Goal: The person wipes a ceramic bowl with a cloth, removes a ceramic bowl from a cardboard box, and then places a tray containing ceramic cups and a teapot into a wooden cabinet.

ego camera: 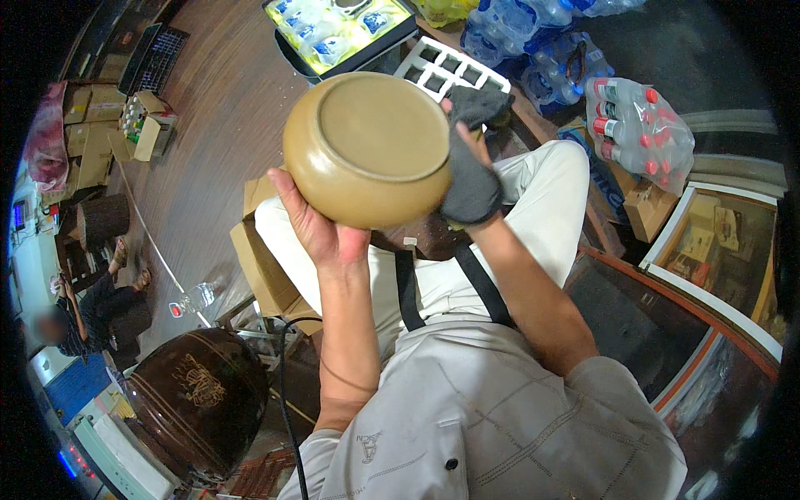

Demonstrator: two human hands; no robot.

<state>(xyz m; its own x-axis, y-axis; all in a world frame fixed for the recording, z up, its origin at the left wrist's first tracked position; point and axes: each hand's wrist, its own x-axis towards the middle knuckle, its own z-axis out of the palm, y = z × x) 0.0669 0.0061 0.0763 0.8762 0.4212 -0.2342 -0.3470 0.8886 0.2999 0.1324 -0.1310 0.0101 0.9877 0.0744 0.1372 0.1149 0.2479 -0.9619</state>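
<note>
A glossy tan ceramic bowl or pot (381,131) is held up in front of me, its round foot ring facing the camera. My left hand (325,228), bare, supports it from below at the lower left, with the thumb up along its side. Against its right side is my right hand (472,169), in a dark grey fabric glove or mitt that leaves some fingertips bare; it is slightly blurred. Part of the grey cloth extends over a white foam tray (431,62) with square cutouts. What lies on the pot's far side is hidden.
An open box (406,31) of blue-and-white wares stands beyond the pot. Plastic-wrapped bottles (644,131) are at the right, a cardboard box (265,269) by my left knee. A large dark brown jar (197,400) stands lower left; a person (90,312) sits farther off.
</note>
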